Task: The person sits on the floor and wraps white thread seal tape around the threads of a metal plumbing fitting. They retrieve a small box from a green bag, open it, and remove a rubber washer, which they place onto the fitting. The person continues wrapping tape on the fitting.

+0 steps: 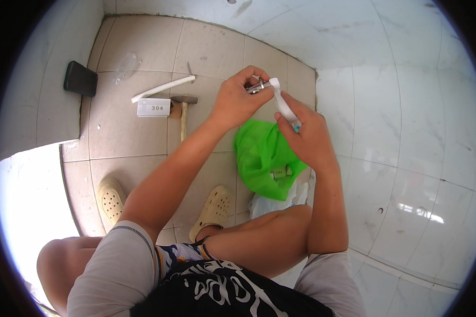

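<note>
Close together over the floor, my two hands work on a small shiny metal fitting (256,89). The fingers of my left hand (239,96) are closed round it. A white tape-like strip (286,110) runs from the end of the fitting down to my right hand (310,134), which pinches it between thumb and fingers. The fitting's exact kind is partly hidden by my left fingers. Just below my hands sits a bright green plastic bag (256,158), its mouth open, with a small printed box (279,173) inside.
On the tiled floor at left lie a white rod-like tube (164,88), a small white-and-grey box (153,108), a hammer (183,119) and crumpled clear plastic (127,67). A dark phone-like object (81,78) rests on the left ledge. Tiled walls stand ahead and at right.
</note>
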The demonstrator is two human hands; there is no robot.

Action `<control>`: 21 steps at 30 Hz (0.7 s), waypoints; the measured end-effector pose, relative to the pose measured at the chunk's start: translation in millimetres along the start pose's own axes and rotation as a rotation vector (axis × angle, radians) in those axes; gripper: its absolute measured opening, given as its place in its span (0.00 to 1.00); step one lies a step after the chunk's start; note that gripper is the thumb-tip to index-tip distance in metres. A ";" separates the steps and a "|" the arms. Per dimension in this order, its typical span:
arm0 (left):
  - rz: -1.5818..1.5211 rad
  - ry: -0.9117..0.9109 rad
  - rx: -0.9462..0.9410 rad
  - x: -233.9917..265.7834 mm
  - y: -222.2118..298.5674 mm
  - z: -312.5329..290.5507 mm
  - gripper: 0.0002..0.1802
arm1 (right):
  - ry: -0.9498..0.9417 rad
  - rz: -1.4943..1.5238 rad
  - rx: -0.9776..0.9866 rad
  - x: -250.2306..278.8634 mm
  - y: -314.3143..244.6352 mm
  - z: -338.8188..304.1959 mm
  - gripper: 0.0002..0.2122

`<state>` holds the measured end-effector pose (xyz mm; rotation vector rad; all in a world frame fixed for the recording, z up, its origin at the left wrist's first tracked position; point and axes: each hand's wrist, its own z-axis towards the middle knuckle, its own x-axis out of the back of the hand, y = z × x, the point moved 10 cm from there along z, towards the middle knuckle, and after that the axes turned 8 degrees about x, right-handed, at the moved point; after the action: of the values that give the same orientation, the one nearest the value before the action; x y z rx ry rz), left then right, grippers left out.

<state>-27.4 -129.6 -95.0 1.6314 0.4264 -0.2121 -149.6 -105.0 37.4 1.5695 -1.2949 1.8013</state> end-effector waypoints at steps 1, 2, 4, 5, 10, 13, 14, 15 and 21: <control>0.048 0.012 -0.013 0.8 0.9 -1.1 0.13 | -0.016 -0.013 -0.006 -0.6 -0.7 -0.8 0.23; 0.098 0.021 -0.020 1.3 1.3 -1.8 0.13 | -0.014 -0.011 0.005 -0.1 -3.2 -0.7 0.23; 0.201 0.027 -0.083 1.4 6.7 -4.3 0.14 | -0.019 -0.009 0.011 1.4 -6.6 -1.9 0.22; 0.254 0.029 -0.113 1.3 8.9 -5.3 0.14 | -0.029 0.049 -0.021 0.8 -4.5 -3.0 0.22; 0.418 -0.034 -0.218 -6.2 12.5 -7.1 0.16 | -0.037 0.435 -0.116 -2.0 5.0 -6.2 0.21; 0.482 -0.094 -0.265 -16.5 12.1 -10.4 0.16 | 0.044 0.651 -0.123 3.0 11.9 -2.8 0.22; 0.498 -0.126 -0.256 -21.6 9.8 -12.1 0.16 | 0.057 0.695 -0.094 6.2 10.7 -2.7 0.22; 0.490 -0.134 -0.283 -24.9 12.3 -15.1 0.16 | 0.075 0.719 -0.125 8.8 15.5 -3.4 0.22; 0.516 -0.207 -0.318 -38.6 19.7 -25.5 0.16 | 0.209 0.819 -0.193 18.5 32.8 0.4 0.22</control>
<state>-57.7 -111.2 -59.3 1.3380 -0.1214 0.0746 -180.7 -125.7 42.6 0.7456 -2.1103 2.1066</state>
